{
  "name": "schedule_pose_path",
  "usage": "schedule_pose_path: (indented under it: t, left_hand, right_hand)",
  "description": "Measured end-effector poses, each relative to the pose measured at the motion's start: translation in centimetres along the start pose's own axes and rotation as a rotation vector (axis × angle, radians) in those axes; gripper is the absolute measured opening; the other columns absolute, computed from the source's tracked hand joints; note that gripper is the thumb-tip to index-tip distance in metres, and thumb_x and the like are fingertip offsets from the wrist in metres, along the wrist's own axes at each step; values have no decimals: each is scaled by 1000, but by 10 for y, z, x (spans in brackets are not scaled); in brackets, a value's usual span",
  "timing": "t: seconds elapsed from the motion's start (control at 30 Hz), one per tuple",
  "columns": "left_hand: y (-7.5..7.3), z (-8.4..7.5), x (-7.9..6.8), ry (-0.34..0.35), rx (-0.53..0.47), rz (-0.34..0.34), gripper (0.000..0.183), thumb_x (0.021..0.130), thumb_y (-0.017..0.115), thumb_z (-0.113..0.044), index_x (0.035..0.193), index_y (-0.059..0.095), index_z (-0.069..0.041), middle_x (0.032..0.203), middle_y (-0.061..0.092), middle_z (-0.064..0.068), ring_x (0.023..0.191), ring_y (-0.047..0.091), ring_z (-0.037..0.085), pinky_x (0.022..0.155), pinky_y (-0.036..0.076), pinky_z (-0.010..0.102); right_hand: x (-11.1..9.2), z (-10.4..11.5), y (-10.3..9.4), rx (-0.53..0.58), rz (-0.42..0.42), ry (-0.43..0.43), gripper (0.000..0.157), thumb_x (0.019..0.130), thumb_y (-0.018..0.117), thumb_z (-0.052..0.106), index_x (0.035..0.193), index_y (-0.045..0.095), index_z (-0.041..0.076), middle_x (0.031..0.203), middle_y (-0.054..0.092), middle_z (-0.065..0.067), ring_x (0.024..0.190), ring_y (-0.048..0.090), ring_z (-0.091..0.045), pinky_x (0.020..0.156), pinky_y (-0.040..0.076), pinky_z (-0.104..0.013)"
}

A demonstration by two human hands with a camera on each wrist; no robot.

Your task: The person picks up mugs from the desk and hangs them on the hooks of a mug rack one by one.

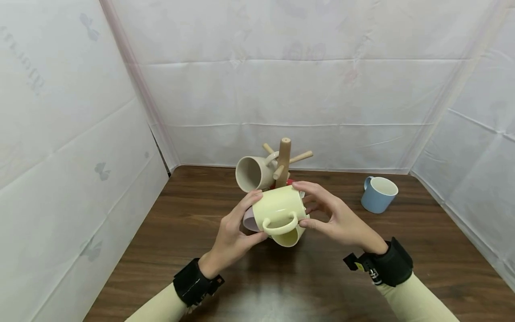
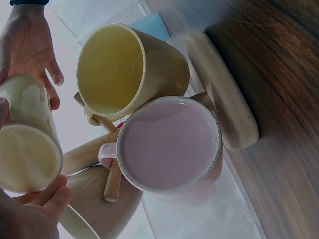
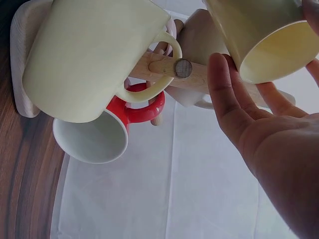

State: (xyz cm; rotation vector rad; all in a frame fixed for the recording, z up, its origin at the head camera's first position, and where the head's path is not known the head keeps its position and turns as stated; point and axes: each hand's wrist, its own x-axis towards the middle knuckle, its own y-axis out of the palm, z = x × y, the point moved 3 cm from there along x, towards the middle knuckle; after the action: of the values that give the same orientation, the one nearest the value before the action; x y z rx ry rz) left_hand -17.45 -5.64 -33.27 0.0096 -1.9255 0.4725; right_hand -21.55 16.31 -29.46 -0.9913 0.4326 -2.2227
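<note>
A pale yellow mug (image 1: 277, 207) is held up in front of a wooden mug tree, its handle towards me. My left hand (image 1: 233, 228) grips its left end, thumb below and fingers above. At the right end, my right hand (image 1: 334, 214) holds it by the fingertips, index on top and thumb beside the handle. Behind it the tree's post (image 1: 284, 154) carries a beige mug (image 1: 263, 172). Lower down hang a pink mug (image 2: 172, 144), another yellow mug (image 3: 94, 55) and a red mug (image 3: 92, 137) with a white inside, mostly hidden in the head view.
A light blue mug (image 1: 376, 199) stands upright on the dark wood table (image 1: 322, 277), at the back right. White sheeting (image 1: 301, 89) walls the back and both sides. Bare pegs (image 1: 301, 156) stick out from the top of the tree.
</note>
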Motion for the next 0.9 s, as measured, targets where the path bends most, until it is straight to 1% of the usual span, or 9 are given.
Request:
schedule_pose_path:
  t: [0.17,0.27,0.37,0.47,0.6,0.7,0.77,0.83,0.9]
  left_hand:
    - [2,1,1,-30,12,-7,70,64,81,-4,123,47,11,124,51,25,115,47,38,94,43,37]
    - [3,1,1,-55,0,-15,76,60,82,0,125,45,12,124,51,26,113,49,35,90,46,38]
    - [4,1,2,-81,-25,-22,78,59,81,2,126,44,12,123,52,27,109,53,31,84,49,40]
    - [5,2,4,-105,-51,-28,78,61,80,2,128,42,11,120,54,24,105,56,27,78,52,42]
    - [6,3,3,-157,-107,-26,75,65,78,2,130,41,9,117,57,20,100,59,25,72,53,43]
    - [6,4,2,-217,-148,-25,73,68,77,2,131,41,8,115,59,16,98,60,24,72,54,42]
    - [7,6,0,-253,-159,-26,70,70,76,1,131,41,7,114,61,14,98,60,23,73,54,40]
    - [8,7,0,-280,-173,-28,68,72,74,0,131,41,7,113,61,14,97,60,23,73,54,40]
    - [9,8,0,-298,-181,-26,65,75,73,-1,131,42,7,113,61,14,96,61,22,73,54,40]
  right_hand:
    - [-1,-2,-1,-14,-23,37,67,80,68,0,139,37,4,137,43,-11,97,58,-24,70,54,-35]
    - [0,-3,-2,-11,-32,56,66,81,68,2,139,37,5,131,48,-8,94,59,-24,67,54,-35]
    - [0,-3,-3,-9,-45,66,64,82,67,2,139,38,6,128,50,-6,90,60,-23,65,54,-36]
    - [1,-3,-4,-14,-55,59,64,82,66,2,139,38,7,130,49,-7,88,61,-23,62,54,-37]
    - [3,-2,-5,-11,-50,48,68,81,68,1,141,36,8,133,46,-9,85,60,-23,62,53,-38]
    - [4,0,-6,-21,-52,48,71,79,70,2,141,36,7,125,51,-6,82,60,-22,63,53,-37]
    - [4,0,-7,-40,-63,53,69,79,70,3,140,38,7,113,56,-3,79,59,-21,63,52,-36]
    - [5,1,-8,-64,-81,58,68,79,71,4,139,40,7,103,57,0,75,59,-20,62,52,-36]
    - [6,2,-10,-85,-98,65,66,79,71,5,138,42,8,105,58,-1,72,58,-19,61,51,-35]
